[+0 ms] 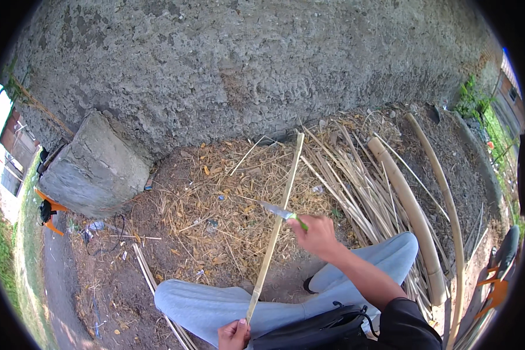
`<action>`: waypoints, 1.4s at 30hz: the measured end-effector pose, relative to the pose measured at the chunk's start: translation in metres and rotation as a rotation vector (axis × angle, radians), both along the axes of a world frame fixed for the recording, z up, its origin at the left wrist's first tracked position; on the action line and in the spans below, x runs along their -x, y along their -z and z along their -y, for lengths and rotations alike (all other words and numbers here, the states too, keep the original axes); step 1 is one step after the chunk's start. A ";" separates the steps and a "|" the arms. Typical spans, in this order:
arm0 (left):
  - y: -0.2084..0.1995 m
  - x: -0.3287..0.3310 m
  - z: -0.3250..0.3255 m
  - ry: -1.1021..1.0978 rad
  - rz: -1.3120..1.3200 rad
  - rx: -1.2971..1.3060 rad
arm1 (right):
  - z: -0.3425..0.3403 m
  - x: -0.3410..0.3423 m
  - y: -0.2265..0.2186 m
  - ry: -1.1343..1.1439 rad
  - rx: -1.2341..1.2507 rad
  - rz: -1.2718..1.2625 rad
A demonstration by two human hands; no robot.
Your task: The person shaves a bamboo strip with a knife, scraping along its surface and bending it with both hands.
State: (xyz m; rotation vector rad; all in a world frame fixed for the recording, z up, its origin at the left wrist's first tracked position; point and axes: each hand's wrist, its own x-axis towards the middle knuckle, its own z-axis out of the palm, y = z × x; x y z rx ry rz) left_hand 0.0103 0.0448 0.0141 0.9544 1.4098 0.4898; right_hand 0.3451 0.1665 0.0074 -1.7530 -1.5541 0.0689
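Note:
My left hand is closed round the near end of a long, pale bamboo strip, close to my lap. From there the strip slants up and away over the ground, its far end toward the wall. In my right hand is a knife with a green handle, gripped with the fingers wrapped round it. Its blade points left and crosses the strip around the middle; whether the edge touches the strip I cannot tell.
Split bamboo strips lie heaped on the right, beside a thick bamboo pole and a thinner curved pole. A rough grey wall rises ahead. A concrete block stands at left. Shavings litter the ground beyond my knees.

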 end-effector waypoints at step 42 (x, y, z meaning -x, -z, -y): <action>-0.007 0.004 0.005 -0.081 0.162 0.252 | -0.008 -0.026 0.012 0.059 0.101 -0.023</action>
